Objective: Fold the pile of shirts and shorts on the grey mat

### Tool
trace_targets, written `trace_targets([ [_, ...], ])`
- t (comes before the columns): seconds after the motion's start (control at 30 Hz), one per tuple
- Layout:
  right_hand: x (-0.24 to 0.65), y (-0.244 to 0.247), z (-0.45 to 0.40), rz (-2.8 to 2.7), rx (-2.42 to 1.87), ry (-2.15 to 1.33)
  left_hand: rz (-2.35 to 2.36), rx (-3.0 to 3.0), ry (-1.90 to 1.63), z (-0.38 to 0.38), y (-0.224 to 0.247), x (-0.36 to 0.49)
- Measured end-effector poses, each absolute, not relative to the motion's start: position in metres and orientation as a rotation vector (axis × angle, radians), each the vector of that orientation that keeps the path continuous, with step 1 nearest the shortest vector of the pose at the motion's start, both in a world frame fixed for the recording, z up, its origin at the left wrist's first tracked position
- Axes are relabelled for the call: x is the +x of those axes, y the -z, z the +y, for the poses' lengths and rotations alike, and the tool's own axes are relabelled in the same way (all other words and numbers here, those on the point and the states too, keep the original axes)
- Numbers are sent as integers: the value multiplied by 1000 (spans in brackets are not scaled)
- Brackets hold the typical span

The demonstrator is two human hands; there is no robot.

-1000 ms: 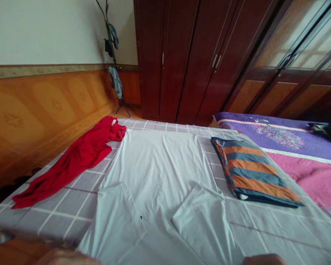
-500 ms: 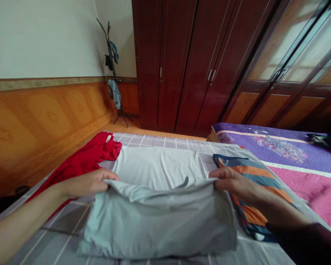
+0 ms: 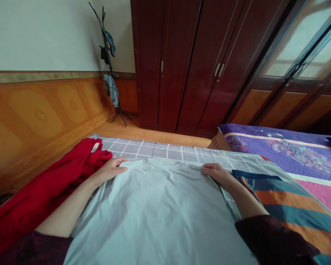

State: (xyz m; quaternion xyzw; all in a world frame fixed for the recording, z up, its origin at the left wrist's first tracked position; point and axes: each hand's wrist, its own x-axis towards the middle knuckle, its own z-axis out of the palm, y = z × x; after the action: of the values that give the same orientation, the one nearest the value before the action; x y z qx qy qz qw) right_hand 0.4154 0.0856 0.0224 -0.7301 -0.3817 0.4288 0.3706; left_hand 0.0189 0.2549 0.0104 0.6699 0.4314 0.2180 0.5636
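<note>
My left hand (image 3: 110, 172) and right hand (image 3: 216, 173), set well apart, clamp the two far corners of a pale shirt (image 3: 162, 213), thumbs and fingers closed on its edge. The shirt lies between my hands and spreads from them back toward me, its surface lightly creased, its near end running out of view. Beneath it, a grey checked cloth (image 3: 182, 151) shows in a strip just beyond my fingertips.

To the left of my left hand, a red garment (image 3: 52, 187) lies in a rumpled length, a white tag (image 3: 95, 147) near its far end; my left forearm (image 3: 68, 209) reaches past its inner side. To the right of my right hand, an orange-and-blue striped garment (image 3: 295, 206) lies flat, its near part partly behind my dark right sleeve (image 3: 270, 235).

Farther out, beyond and right of my right hand, a purple bedspread (image 3: 265, 140) carries a floral pattern. Straight ahead of both hands stands a dark red wardrobe (image 3: 179, 66); beyond my left hand, a coat rack (image 3: 108, 59) holds a blue cap (image 3: 110, 44).
</note>
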Motion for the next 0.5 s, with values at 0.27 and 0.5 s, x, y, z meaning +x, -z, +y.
trace_targets([
  [0.27,415,-9,93,-1101,-2002,-875,983,1519,-499,266,-13,14],
  [0.5,416,-30,92,-1267,-2124,-677,1227,1806,-569,256,-16,16],
])
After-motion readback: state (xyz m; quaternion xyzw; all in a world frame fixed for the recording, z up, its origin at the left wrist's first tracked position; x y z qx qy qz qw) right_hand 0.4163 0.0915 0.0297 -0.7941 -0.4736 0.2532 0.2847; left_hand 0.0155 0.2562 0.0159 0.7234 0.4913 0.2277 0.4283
